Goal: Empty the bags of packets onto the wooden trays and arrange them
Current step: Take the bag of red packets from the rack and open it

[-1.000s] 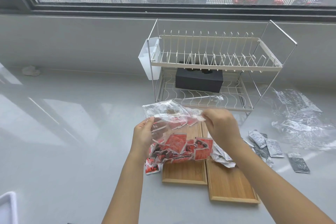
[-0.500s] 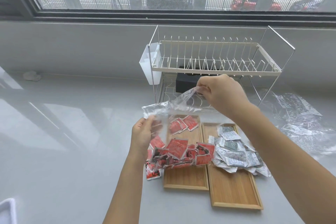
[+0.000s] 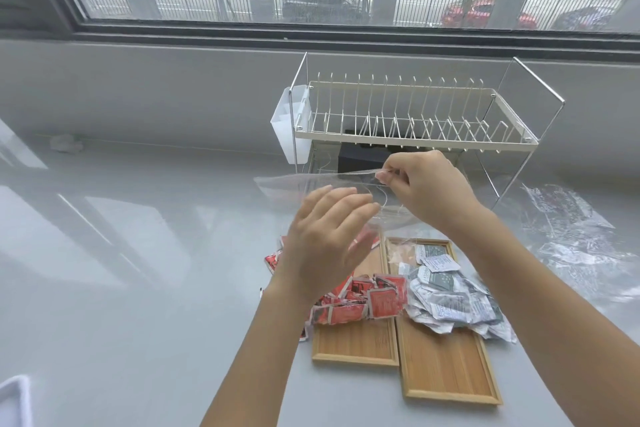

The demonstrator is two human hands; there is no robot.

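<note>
step: clear plastic bag emptied, pinched by right hand | left hand spread, empty | next: red foil packets to be arranged

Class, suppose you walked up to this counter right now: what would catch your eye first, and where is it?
First, the two hands mid-frame: the right hand pinches a clear plastic bag held up in the air, the left hand open just below it. Beneath them, red packets are heaped on the left wooden tray and grey-white packets on the right wooden tray. A dish rack stands behind.
</note>
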